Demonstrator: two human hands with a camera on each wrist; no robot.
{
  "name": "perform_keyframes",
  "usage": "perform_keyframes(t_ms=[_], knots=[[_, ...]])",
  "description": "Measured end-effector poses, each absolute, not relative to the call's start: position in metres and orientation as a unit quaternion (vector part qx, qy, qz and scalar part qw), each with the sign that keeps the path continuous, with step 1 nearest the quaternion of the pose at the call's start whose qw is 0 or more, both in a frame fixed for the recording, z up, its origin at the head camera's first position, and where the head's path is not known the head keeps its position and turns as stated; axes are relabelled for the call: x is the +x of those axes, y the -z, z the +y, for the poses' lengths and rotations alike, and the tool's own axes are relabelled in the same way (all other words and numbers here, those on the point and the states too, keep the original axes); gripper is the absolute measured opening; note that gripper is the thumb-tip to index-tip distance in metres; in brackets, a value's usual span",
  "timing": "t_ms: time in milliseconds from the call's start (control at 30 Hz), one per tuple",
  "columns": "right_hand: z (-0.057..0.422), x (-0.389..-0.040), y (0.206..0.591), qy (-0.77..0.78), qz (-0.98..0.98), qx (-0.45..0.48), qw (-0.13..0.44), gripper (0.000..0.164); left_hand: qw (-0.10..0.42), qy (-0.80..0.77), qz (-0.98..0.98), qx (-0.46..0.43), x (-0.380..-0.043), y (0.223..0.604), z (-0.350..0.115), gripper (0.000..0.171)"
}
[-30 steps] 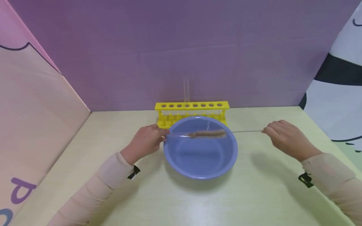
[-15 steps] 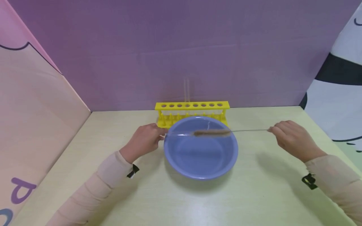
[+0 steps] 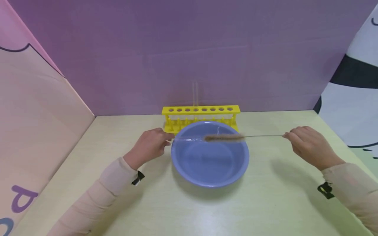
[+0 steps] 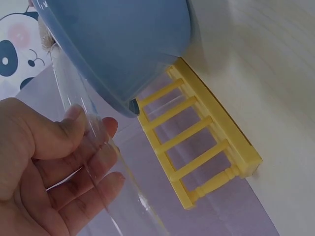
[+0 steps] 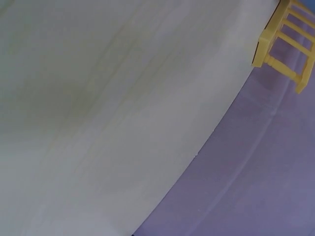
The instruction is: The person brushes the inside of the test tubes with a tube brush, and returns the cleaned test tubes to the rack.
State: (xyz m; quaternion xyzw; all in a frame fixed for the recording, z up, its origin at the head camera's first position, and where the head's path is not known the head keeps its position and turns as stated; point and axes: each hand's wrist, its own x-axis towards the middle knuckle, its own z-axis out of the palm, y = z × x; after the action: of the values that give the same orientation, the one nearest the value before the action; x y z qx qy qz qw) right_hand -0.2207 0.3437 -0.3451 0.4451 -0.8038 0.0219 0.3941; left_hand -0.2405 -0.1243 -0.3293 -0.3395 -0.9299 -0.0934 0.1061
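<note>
My left hand (image 3: pixel 150 146) pinches a clear glass test tube (image 4: pixel 74 86) between thumb and fingers. In the head view the tube lies roughly level over the blue basin (image 3: pixel 209 160), its mouth toward the right. A test tube brush (image 3: pixel 224 138) with brown bristles lines up with the tube; its bristles sit right at the tube's mouth in the left wrist view. Out to the right, my right hand (image 3: pixel 310 146) pinches the end of the brush's thin wire handle (image 3: pixel 262 135). The right wrist view does not show that hand.
Behind the basin stands a yellow test tube rack (image 3: pixel 200 110), partly hidden by the rim. Another clear tube (image 3: pixel 195 93) rises upright from it. A purple backdrop (image 3: pixel 189 55) closes off the far edge of the pale table (image 3: pixel 206 216).
My right hand has moved to the right, drawing the brush along and out toward the tube's mouth. My left hand and the tube stay nearly in place.
</note>
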Motion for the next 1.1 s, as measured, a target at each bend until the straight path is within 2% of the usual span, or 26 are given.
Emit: perform_keyframes(t_ms=[167,667,1100], knots=[[0.341,-0.220,0.343,-0.016,-0.806,0.446,0.388,0.040,0.101,0.098,-0.931,-0.338,-0.240,0.330,-0.122,0.032],[0.331,-0.224,0.346,-0.032,-0.774,0.466,0.427,0.035,0.093,0.097,-0.932,-0.336,-0.241,0.330,-0.122,0.032],[0.324,-0.219,0.344,-0.078,-0.777,0.451,0.432,0.042,0.105,0.090,-0.929,-0.343,-0.240,0.328,-0.122,0.031]])
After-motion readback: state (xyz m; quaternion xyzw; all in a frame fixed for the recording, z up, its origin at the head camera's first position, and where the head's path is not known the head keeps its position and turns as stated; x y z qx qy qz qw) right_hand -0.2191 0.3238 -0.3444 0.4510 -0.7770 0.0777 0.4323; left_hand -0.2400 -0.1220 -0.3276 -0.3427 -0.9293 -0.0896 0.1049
